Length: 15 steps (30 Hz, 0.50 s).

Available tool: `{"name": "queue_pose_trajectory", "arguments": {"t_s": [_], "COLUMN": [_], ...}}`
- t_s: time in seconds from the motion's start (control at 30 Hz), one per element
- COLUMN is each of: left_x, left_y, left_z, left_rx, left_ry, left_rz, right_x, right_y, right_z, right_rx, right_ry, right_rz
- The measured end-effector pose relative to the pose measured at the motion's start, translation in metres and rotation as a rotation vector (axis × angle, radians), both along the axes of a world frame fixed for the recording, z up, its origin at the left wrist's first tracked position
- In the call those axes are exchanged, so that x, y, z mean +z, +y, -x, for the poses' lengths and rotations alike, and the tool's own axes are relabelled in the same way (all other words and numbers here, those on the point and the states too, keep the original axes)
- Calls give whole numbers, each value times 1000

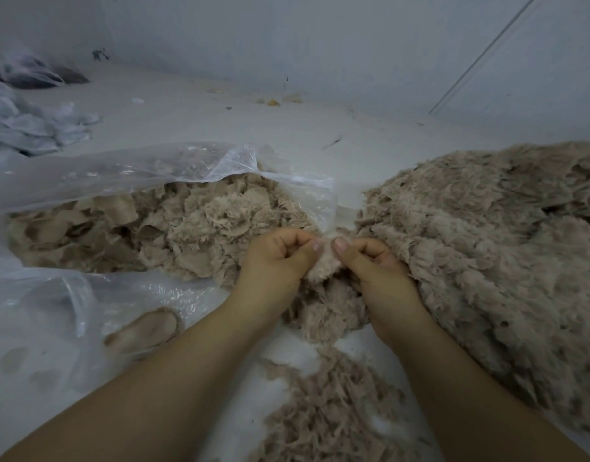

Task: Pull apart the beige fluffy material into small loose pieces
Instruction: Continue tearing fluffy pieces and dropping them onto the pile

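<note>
Left hand (276, 258): is being held curled, thumb and fingers pinching one side of a small beige tuft (325, 261).
Right hand (370, 261): is being held curled likewise, pinching the tuft's other side; thumbs nearly touching.
Beige fluffy material (487, 248): is lying heaped at right, touching the right hand.
Clear plastic bag (97, 175): is lying open at left, torn pieces (187, 225) being held inside.
Loose shreds (323, 405): are lying near, between the forearms.
White cloth (30, 125): is lying far left.
</note>
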<state>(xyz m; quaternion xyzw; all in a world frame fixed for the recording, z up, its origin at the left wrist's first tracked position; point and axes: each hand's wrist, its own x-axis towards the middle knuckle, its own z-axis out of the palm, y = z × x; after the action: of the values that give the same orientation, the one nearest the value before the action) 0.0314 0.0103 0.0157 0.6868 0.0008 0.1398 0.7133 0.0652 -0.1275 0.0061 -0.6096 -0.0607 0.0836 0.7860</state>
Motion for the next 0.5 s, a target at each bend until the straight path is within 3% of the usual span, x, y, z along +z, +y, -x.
{"name": "queue_pose_trajectory", "arguments": {"t_s": [0.1,0.27,0.5], "left_x": [0,1,6], "left_y": [0,1,5], "left_z": [1,3,6], "left_rx": [-40,-141,-145], "left_ry": [43,73,31], "left_rz": [-2,-293,-36], "right_x": [1,2,0], "right_y": [-1,-1,-1], "right_z": [0,-1,0], "right_rx": [11,-10,19], "right_ry": [17,51,-1], "right_rz": [-20,-47,-83]}}
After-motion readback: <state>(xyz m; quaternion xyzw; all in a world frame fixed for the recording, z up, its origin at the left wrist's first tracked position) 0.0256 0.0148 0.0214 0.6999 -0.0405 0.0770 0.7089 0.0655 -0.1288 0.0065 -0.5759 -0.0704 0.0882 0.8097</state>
